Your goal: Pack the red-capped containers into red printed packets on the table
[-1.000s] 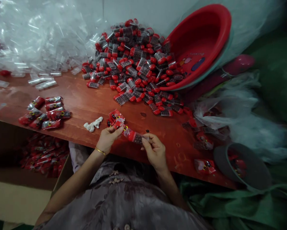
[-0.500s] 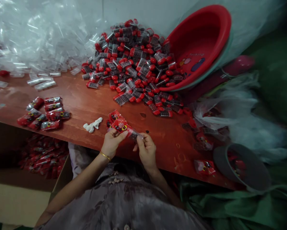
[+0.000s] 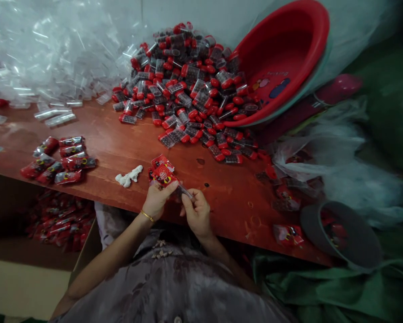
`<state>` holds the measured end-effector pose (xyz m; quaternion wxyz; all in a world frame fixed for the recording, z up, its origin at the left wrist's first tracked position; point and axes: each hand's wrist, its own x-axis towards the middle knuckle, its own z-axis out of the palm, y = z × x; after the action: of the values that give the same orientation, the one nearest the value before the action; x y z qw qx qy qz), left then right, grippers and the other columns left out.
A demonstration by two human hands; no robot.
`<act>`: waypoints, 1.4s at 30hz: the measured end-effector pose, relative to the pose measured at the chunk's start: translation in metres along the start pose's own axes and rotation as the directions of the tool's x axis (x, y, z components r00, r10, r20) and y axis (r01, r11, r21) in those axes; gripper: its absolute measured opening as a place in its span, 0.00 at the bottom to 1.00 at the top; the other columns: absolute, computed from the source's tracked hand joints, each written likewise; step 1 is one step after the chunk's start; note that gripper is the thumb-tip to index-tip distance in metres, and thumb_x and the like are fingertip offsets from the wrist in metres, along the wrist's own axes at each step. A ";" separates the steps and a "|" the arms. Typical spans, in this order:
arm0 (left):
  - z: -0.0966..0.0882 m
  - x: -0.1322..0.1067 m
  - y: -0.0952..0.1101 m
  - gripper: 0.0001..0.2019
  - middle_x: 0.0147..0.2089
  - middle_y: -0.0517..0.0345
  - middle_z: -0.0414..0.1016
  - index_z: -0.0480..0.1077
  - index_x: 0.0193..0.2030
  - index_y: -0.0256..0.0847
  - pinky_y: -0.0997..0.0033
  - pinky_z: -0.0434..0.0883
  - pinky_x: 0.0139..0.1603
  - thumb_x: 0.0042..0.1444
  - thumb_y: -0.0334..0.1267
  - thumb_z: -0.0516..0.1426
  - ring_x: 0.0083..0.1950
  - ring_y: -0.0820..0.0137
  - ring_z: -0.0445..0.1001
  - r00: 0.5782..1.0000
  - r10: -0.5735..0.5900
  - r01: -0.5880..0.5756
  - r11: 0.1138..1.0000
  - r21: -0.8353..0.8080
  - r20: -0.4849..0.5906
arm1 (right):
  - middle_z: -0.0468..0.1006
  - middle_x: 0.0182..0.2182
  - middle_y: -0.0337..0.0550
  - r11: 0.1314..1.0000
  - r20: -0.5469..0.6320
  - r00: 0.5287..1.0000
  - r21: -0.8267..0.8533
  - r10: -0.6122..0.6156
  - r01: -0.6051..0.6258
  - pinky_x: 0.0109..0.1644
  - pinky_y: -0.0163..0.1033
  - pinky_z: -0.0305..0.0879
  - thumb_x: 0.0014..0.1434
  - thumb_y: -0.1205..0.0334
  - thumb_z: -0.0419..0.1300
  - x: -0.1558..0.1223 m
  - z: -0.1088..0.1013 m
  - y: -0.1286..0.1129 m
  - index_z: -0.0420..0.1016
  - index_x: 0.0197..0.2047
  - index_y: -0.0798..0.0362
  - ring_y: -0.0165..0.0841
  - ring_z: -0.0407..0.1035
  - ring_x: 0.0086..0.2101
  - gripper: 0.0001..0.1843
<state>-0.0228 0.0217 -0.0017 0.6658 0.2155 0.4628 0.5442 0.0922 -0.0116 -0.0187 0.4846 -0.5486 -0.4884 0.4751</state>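
Both my hands work at the near edge of the red-brown table (image 3: 114, 143). My left hand (image 3: 157, 200), a gold bangle on its wrist, pinches a small red printed packet (image 3: 163, 174). My right hand (image 3: 196, 213) is closed on the other end, where a small clear capped tube (image 3: 184, 192) sticks out of the packet. A few more red packets (image 3: 157, 163) lie just beyond my fingers. The hands are close together, almost touching.
A big heap of red-capped clear tubes (image 3: 188, 85) spills from a tipped red basin (image 3: 282, 63). Packed red packets (image 3: 58, 159) lie at left, more in a box (image 3: 58, 220) below. Clear plastic bags (image 3: 43, 49) pile at back left. A white scrap (image 3: 129, 176) lies nearby. A grey bowl (image 3: 339, 233) stands at right.
My right hand has moved left toward my left hand, pushing the tube further into the red packet. The hands are now closer together.
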 end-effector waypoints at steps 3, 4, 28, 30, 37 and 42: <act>-0.001 0.002 -0.002 0.19 0.23 0.58 0.73 0.73 0.26 0.32 0.76 0.64 0.25 0.31 0.45 0.70 0.23 0.77 0.67 0.997 -0.061 0.057 0.996 0.074 0.056 | 0.74 0.22 0.34 0.995 0.049 0.997 0.070 0.067 -0.070 0.16 0.28 0.55 0.58 0.50 0.55 0.000 0.001 0.001 0.64 0.34 0.53 0.21 0.60 0.14 0.13; -0.001 0.001 -0.003 0.19 0.21 0.59 0.71 0.73 0.24 0.32 0.77 0.64 0.24 0.31 0.45 0.70 0.21 0.78 0.66 0.996 -0.071 0.065 0.994 0.091 0.063 | 0.74 0.22 0.34 0.992 0.041 0.996 0.091 0.083 -0.086 0.17 0.28 0.55 0.58 0.50 0.55 0.000 0.002 0.002 0.64 0.33 0.53 0.21 0.60 0.14 0.14; -0.001 -0.011 0.002 0.17 0.30 0.55 0.77 0.75 0.31 0.34 0.77 0.69 0.32 0.41 0.46 0.67 0.29 0.75 0.72 0.994 -0.030 0.031 0.999 -0.011 0.109 | 0.74 0.19 0.34 0.986 0.227 0.971 0.128 0.080 -0.111 0.22 0.32 0.63 0.51 0.50 0.60 0.021 0.005 0.000 0.68 0.29 0.52 0.27 0.67 0.16 0.13; -0.001 -0.009 0.002 0.17 0.29 0.55 0.77 0.75 0.32 0.34 0.77 0.69 0.30 0.40 0.45 0.67 0.27 0.75 0.72 0.993 -0.042 0.045 0.999 -0.024 0.114 | 0.74 0.19 0.35 0.995 0.214 0.975 0.067 0.062 -0.078 0.22 0.33 0.63 0.51 0.47 0.59 0.028 0.009 0.001 0.67 0.26 0.51 0.28 0.67 0.17 0.15; -0.065 0.025 0.082 0.09 0.34 0.56 0.79 0.71 0.31 0.38 0.68 0.71 0.48 0.57 0.39 0.54 0.39 0.71 0.77 0.972 0.009 -0.050 0.984 -0.170 -0.236 | 0.72 0.51 0.58 0.491 -0.033 0.939 -0.858 -0.342 0.149 0.56 0.55 0.55 0.60 0.51 0.50 0.116 -0.041 -0.003 0.69 0.51 0.58 0.47 0.61 0.53 0.23; -0.119 0.038 0.132 0.21 0.41 0.55 0.77 0.69 0.34 0.38 0.64 0.69 0.53 0.59 0.54 0.46 0.47 0.69 0.75 0.844 0.227 -0.292 0.955 -0.061 -0.485 | 0.64 0.60 0.56 0.269 -0.005 0.966 -0.961 -0.258 0.067 0.60 0.67 0.37 0.61 0.61 0.47 0.153 -0.079 0.017 0.63 0.59 0.61 0.53 0.45 0.62 0.24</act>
<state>-0.1939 0.0726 0.0312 0.4655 0.0921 0.5405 0.6947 0.1831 0.1350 -0.0373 0.1452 -0.7116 -0.6874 -0.0079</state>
